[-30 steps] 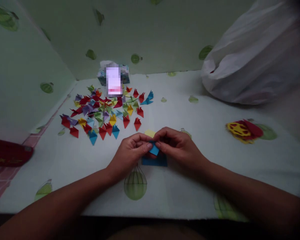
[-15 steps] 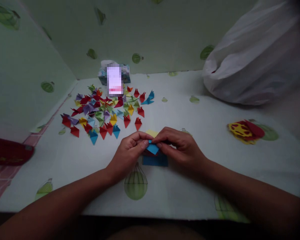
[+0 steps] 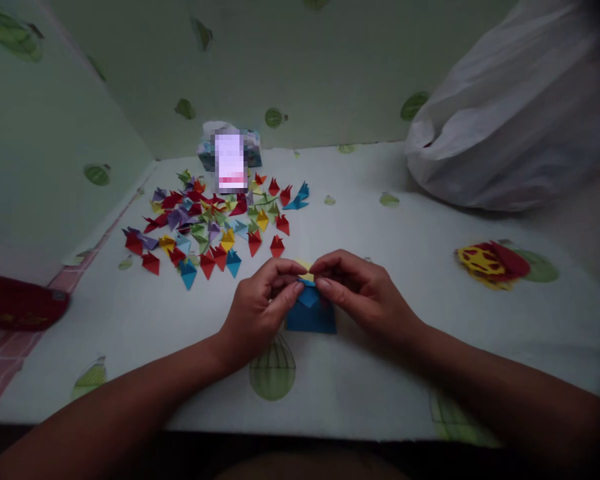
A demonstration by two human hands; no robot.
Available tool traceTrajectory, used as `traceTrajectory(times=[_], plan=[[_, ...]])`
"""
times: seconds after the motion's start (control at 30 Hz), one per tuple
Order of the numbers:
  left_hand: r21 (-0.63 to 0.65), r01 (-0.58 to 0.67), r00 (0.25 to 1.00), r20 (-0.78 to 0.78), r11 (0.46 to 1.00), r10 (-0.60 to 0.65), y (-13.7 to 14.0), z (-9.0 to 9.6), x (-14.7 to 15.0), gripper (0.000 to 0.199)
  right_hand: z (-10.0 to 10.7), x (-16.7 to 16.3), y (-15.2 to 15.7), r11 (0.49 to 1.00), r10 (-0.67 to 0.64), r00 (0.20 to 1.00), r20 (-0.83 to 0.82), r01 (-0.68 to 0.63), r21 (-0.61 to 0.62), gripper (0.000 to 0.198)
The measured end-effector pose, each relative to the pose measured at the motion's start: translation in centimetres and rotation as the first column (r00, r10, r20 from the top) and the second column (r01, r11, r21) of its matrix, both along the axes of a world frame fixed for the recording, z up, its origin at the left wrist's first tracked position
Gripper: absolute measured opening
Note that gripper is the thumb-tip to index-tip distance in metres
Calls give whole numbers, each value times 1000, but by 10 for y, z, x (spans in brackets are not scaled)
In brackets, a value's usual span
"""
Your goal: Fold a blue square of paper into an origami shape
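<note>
A small folded piece of blue origami paper [image 3: 308, 295] is pinched between my two hands near the middle of the table. My left hand [image 3: 267, 297] grips its left side with thumb and fingertips. On its right side my right hand [image 3: 357, 287] holds it in the same way, the index fingertips almost meeting above. Beneath the held paper lies a flat blue paper sheet [image 3: 311, 321], partly covered. A bit of yellow paper [image 3: 306, 269] shows behind my fingertips.
Many folded paper cranes [image 3: 207, 265] in several colours spread across the back left. Behind them a bright phone [image 3: 230, 160] leans on a tissue box [image 3: 253, 148]. A white plastic bag [image 3: 485, 147] bulges at the back right, near red and yellow cutouts [image 3: 490, 261]. A red pouch [image 3: 20, 303] lies far left.
The blue folded paper has tilted in my fingers and shows less of its face. My fingertips have lifted slightly, and my right hand has shifted a little up and inward.
</note>
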State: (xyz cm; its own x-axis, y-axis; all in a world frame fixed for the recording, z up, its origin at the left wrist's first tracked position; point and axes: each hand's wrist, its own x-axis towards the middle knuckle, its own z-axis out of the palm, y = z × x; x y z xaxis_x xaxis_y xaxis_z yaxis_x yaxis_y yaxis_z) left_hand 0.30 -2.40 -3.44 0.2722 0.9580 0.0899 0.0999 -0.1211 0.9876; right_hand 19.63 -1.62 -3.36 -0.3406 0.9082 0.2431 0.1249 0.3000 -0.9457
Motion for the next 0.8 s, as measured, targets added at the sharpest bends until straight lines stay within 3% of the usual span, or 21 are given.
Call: traceTrajectory(times=[0.1,0.2,0.47,0.8], plan=[[153,-4,992,-124,988,23,-1,1,-1,13,2,-1,0,993,36,999,-25,-39,-108,13],[185,-9,985,-167,983,41,-1,1,-2,13,3,-2,0,992,37,999,-12,-38,-119,14],[24,-55,998,-6,998,55,1,-2,1,16,2,-2,-2,998,-39,994,103,33,58,10],[-177,-38,991,116,983,59,3,2,4,17,-4,-2,-3,955,-107,977,186,49,292,10]])
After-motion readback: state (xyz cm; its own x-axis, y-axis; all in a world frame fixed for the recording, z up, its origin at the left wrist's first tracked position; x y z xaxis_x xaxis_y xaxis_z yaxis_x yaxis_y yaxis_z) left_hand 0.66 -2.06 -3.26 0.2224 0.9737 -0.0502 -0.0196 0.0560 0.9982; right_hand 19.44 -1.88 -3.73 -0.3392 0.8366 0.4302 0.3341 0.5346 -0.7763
